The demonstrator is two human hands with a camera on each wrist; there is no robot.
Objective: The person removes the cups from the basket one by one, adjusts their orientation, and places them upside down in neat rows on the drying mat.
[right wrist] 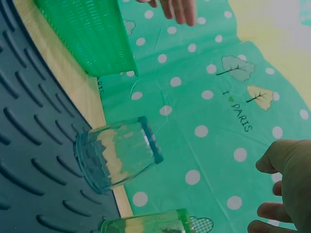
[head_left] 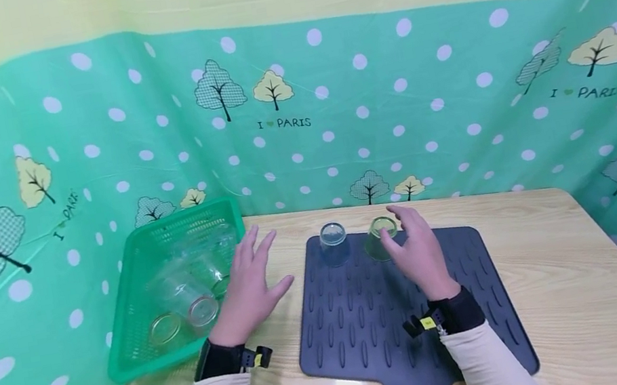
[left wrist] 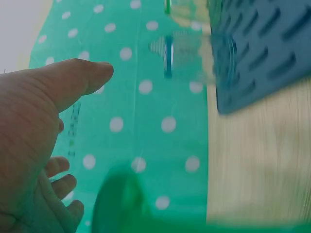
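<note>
Two upturned glasses stand at the far edge of a dark ribbed mat (head_left: 381,324): a blue-tinted glass (head_left: 332,242) and a green-tinted glass (head_left: 380,238). My right hand (head_left: 397,232) hovers just right of the green glass with relaxed fingers, thumb close beside it, gripping nothing. My left hand (head_left: 262,262) is spread flat above the wooden table between the mat and a green basket (head_left: 136,305). The right wrist view shows the blue glass (right wrist: 119,155), the green glass (right wrist: 146,223) and my right hand's fingers (right wrist: 286,184) apart from both. In the left wrist view my left hand (left wrist: 53,126) is empty.
The green basket at the left holds several clear glasses (head_left: 188,300) lying on their sides. A green dotted cloth wall (head_left: 422,97) surrounds the wooden table (head_left: 578,282) on three sides. Bare wood lies to the right of the mat.
</note>
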